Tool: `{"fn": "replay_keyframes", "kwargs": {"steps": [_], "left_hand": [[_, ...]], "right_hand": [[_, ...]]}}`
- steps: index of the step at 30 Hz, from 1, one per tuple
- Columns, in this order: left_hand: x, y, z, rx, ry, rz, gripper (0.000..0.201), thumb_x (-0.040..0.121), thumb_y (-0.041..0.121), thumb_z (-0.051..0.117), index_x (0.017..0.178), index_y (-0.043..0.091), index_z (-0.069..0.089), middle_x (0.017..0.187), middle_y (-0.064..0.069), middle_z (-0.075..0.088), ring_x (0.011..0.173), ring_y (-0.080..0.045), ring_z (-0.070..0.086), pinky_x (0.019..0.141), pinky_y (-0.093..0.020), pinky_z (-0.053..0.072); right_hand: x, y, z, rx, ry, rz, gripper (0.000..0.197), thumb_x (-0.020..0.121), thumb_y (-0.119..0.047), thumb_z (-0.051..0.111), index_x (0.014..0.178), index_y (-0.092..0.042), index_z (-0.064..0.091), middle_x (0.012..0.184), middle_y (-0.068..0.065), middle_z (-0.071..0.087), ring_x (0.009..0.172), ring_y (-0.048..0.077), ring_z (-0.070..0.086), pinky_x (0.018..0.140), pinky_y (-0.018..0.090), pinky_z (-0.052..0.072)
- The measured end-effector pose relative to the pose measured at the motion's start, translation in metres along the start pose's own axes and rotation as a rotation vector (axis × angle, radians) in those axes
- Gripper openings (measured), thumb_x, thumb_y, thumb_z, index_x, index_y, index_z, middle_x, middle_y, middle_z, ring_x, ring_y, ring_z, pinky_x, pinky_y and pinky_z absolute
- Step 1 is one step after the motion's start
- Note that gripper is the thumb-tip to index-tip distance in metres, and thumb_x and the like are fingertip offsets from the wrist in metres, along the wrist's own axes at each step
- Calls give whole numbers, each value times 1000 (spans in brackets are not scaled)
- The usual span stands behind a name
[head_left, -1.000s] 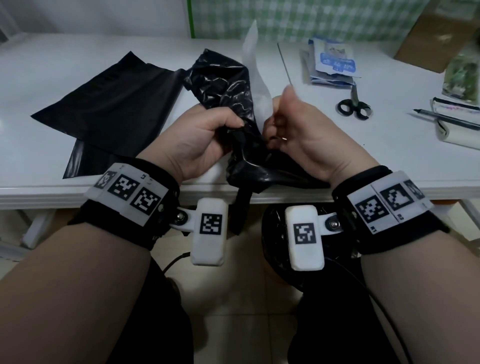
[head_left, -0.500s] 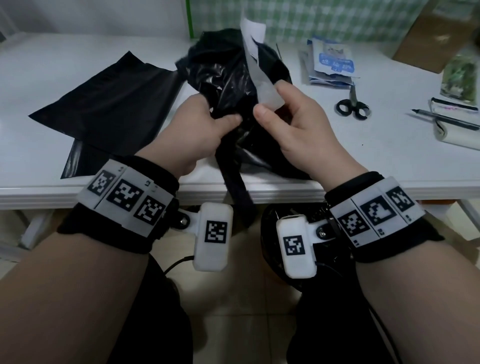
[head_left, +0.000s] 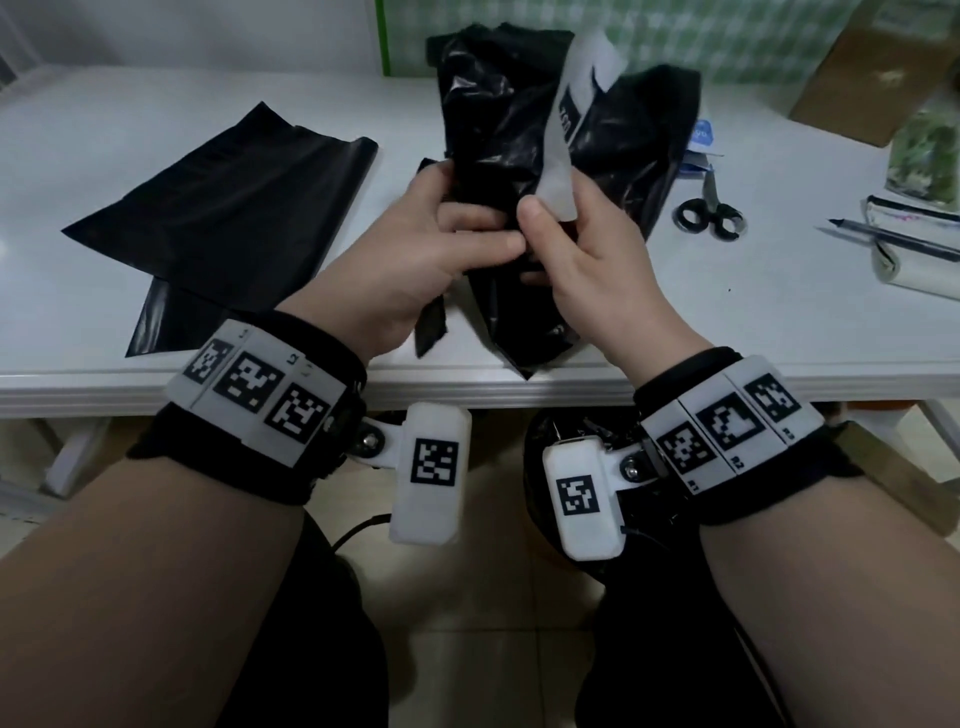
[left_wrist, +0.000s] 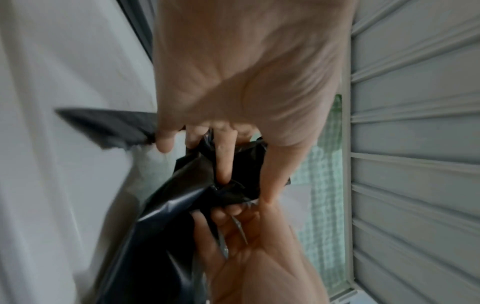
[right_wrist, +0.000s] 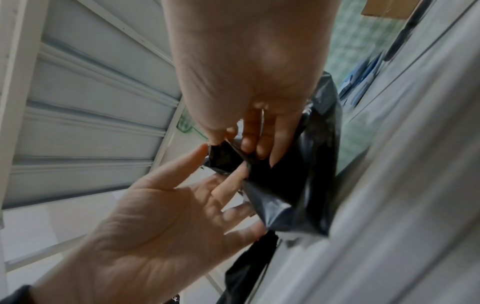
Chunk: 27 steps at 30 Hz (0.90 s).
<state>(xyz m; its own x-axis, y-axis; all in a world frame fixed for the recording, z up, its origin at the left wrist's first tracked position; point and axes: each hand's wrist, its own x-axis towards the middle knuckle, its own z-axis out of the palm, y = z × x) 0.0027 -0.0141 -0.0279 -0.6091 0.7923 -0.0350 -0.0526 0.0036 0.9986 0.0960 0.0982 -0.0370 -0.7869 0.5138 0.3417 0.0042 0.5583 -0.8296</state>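
Observation:
A crumpled black plastic mailer bag (head_left: 498, 119) is held upright above the white table (head_left: 104, 379), between both hands. My left hand (head_left: 478, 234) pinches its lower middle, thumb across the front and fingers behind. The left wrist view shows the index finger pressed into the black bag (left_wrist: 182, 195). A white liner strip (head_left: 571, 104) hangs curled from the bag's top. Its lower end is pinched between the thumb and index finger of my right hand (head_left: 550, 218). In the right wrist view the other right fingers (right_wrist: 254, 144) curl on the bag's folded edge (right_wrist: 293, 185).
Flat black mailer bags (head_left: 234, 208) lie on the table at left. Scissors (head_left: 709, 213), blue-and-white packets (head_left: 701, 140), a pen (head_left: 893, 239), a white pouch (head_left: 914, 260), a green packet (head_left: 924, 150) and brown cardboard (head_left: 872, 67) sit to the right.
Both hands have lifted the bag higher and farther from the table edge. The bag has unfolded upward, and the white strip has curled over while the right hand's pinch moved down it.

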Motion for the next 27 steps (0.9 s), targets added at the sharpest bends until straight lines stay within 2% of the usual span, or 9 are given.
{"fn": "replay_keyframes", "kwargs": {"steps": [3,6,10,13,15,17,21,24,27], "left_hand": [[0,-5,2,136,-18,25,94,79,-3,67,148,30,12,118,2,59,107,-16,64,87,-30,55],[5,-13,-1,292,99,60,107,73,-1,72,149,32,4,112,11,54,101,-16,63,90,-37,53],[6,-12,-4,636,380,127,71,67,20,79,131,23,48,110,4,55,93,-8,56,79,-19,47],[6,-11,-5,695,509,111,35,74,28,76,103,21,58,78,7,55,65,-4,51,60,-17,39],[8,-12,-5,526,472,71,14,83,19,67,90,24,56,62,6,53,48,-2,52,53,-22,42],[8,-10,-2,344,425,-9,18,90,9,53,90,27,52,72,-2,62,46,-6,62,47,-23,48],[3,-1,5,-12,224,-51,34,93,4,45,117,29,43,93,-2,67,71,-11,72,74,-27,59],[4,-4,4,23,93,37,33,90,25,58,117,36,42,101,3,66,91,-11,69,87,-33,54],[5,-10,5,199,82,140,16,86,33,62,94,21,55,79,13,61,72,-3,61,69,-26,54]], "right_hand": [[1,3,-1,108,1,58,16,96,-30,47,96,-17,57,85,-1,62,88,20,65,74,46,58],[1,1,2,186,-16,119,20,98,-29,45,82,-23,55,77,-5,57,77,13,63,71,38,59],[2,0,3,308,-34,189,21,99,-27,44,82,-24,56,76,-9,56,73,8,60,69,34,60],[1,-1,2,340,-35,217,22,99,-28,43,82,-23,56,75,-8,54,74,8,58,70,32,60],[1,-2,2,362,-41,227,25,99,-27,43,78,-20,55,73,-6,52,72,7,56,69,31,59],[1,-2,2,358,-42,229,27,99,-26,43,76,-18,54,72,-5,51,71,8,55,69,31,60],[1,-2,1,336,-45,243,28,99,-25,43,73,-16,52,69,-5,50,69,9,53,68,30,58],[1,-4,0,288,-55,242,28,98,-24,45,72,-16,51,68,-4,50,65,10,51,60,26,52],[2,-3,-3,201,-51,212,28,94,-28,49,70,-15,51,66,-1,48,63,12,47,60,28,43]]}}
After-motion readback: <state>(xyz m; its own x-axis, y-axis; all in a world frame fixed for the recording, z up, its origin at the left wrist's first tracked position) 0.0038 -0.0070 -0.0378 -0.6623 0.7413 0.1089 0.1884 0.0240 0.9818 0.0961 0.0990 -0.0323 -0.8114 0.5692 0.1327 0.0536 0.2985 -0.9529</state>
